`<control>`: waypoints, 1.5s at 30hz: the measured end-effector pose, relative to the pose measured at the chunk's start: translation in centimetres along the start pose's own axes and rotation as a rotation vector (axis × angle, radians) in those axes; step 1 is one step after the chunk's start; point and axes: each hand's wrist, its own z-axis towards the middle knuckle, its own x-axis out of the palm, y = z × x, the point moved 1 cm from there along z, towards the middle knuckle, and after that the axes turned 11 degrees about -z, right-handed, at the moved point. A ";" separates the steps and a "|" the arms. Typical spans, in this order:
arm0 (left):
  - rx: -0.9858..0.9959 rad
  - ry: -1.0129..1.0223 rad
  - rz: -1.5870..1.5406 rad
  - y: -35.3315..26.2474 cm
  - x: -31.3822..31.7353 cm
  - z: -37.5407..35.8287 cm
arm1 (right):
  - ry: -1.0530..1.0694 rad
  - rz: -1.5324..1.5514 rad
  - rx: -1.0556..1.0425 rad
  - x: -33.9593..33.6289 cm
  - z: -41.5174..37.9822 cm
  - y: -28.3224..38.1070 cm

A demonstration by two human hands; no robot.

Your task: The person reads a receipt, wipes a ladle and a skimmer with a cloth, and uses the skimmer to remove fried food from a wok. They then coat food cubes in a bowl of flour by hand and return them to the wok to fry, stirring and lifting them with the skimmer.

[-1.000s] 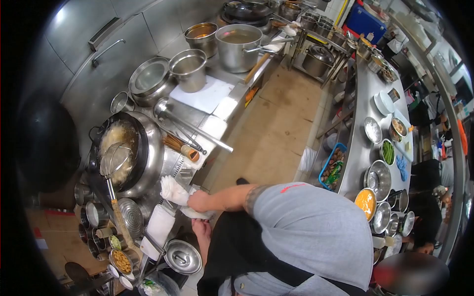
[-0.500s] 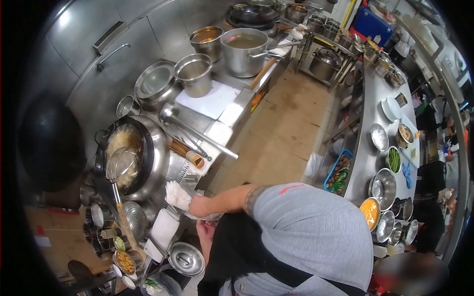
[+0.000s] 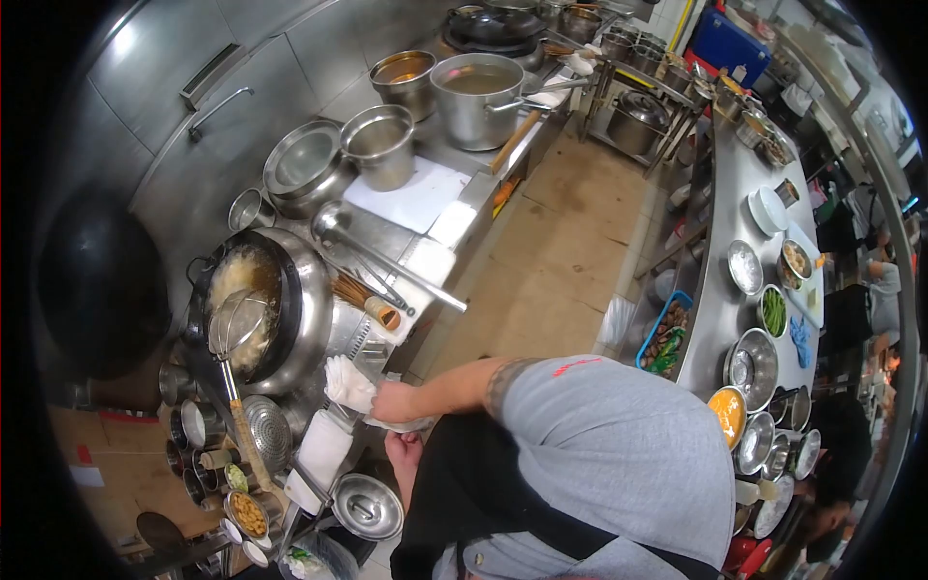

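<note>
My right hand (image 3: 391, 400) grips a crumpled white cloth (image 3: 350, 384) at the front edge of the stove counter. Just below it, my left hand (image 3: 404, 448) is closed with curled fingers near the cloth's lower part; what it may hold is hidden. To the left, a wok (image 3: 281, 319) contains bubbling, pale liquid. A wire strainer (image 3: 239, 321) rests in the wok, its long handle pointing down. Neither hand touches the strainer. Beside the cloth stands a brown-topped container (image 3: 384, 313).
Metal pots (image 3: 476, 101) and a long-handled ladle (image 3: 389, 258) occupy the counter. A folded white towel (image 3: 322, 451) and a round lid (image 3: 367, 507) lie near my hands. Across the aisle, a steel table (image 3: 710, 319) bears bowls and food. People are at the far right.
The view has shifted slightly. My left hand's fingers look more curled, while my right hand keeps its hold on the cloth. People at the far right have changed position.
</note>
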 end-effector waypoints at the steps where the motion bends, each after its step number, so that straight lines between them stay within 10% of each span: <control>1: 0.035 0.001 0.019 -0.3 -0.8 0.5 | 0.005 -0.010 -0.007 0.2 -0.1 0.0; 19: 0.170 0.064 0.300 1.7 -1.4 -1.0 | 0.108 0.322 0.008 0.2 -2.8 -1.5; 21: 0.254 -0.051 0.343 2.6 -0.4 -1.4 | 0.370 0.264 0.009 1.1 -2.4 -1.1; 24: 0.189 -0.193 0.398 3.0 0.5 -1.5 | 0.111 0.373 -0.139 4.6 -2.9 -1.0; 29: 0.055 -0.076 0.391 3.3 -0.5 -1.0 | 0.418 0.645 -0.078 4.2 -3.1 -2.0; 35: 0.209 -0.454 0.600 2.9 -4.8 -4.5 | 0.675 0.728 0.400 11.8 -12.1 -10.8; 37: 0.249 -0.608 0.680 3.2 -10.0 -5.9 | 0.715 0.224 0.305 20.7 -18.3 -16.1; 39: 0.244 -0.755 0.771 4.1 -15.1 -8.7 | 1.190 0.401 0.631 28.3 -24.2 -21.1; 45: 0.125 -1.035 0.509 9.8 -20.8 -16.4 | 1.047 0.699 1.047 18.7 -26.5 -21.6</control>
